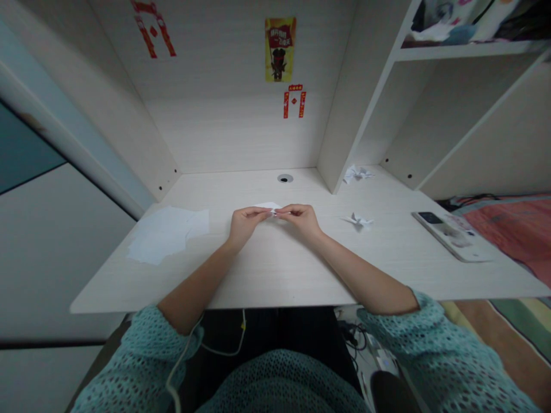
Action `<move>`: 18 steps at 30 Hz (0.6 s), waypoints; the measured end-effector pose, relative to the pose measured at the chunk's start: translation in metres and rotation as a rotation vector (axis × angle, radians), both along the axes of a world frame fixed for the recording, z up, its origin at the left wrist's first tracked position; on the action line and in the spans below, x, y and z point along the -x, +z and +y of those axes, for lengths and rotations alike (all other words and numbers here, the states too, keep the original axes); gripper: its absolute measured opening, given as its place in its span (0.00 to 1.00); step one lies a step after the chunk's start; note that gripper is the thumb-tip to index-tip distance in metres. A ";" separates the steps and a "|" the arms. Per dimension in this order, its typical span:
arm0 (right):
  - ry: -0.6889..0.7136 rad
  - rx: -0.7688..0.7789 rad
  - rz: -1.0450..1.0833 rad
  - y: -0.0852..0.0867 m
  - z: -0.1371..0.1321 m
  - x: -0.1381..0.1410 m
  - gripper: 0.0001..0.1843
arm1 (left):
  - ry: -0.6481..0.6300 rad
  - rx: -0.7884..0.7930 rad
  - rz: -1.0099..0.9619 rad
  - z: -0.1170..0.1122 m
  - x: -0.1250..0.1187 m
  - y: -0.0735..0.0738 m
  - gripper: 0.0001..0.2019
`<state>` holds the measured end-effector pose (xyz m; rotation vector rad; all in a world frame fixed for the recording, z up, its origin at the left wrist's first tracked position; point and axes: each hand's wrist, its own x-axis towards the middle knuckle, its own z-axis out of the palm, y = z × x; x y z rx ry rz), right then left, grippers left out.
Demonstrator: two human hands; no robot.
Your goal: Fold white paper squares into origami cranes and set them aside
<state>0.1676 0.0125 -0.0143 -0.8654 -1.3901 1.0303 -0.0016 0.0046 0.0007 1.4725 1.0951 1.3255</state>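
A small piece of folded white paper (268, 205) is pinched between my two hands over the middle of the desk. My left hand (248, 222) grips its left side with thumb and fingers pressed together. From the right, my right hand (301, 217) pinches it the same way, and the fingertips of both hands nearly meet. Much of the paper is hidden behind the fingers, so its exact shape cannot be made out. To the right of my right hand lies a folded paper figure (359, 220) with pointed ends.
Loose white paper sheets (170, 232) lie on the desk at left. More folded paper figures (357, 173) sit by the upright divider (370, 97). A white tablet-like device (450, 236) rests at right. A round cable hole (284, 178) is near the back wall. A white cable hangs below the desk.
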 end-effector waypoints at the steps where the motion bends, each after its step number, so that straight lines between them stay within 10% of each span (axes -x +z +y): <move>1: -0.004 -0.002 -0.008 0.000 0.000 0.000 0.11 | 0.004 0.015 -0.017 0.000 -0.001 0.000 0.11; 18: -0.131 -0.007 0.023 0.000 -0.005 0.007 0.14 | 0.030 0.013 -0.137 -0.007 -0.011 -0.005 0.14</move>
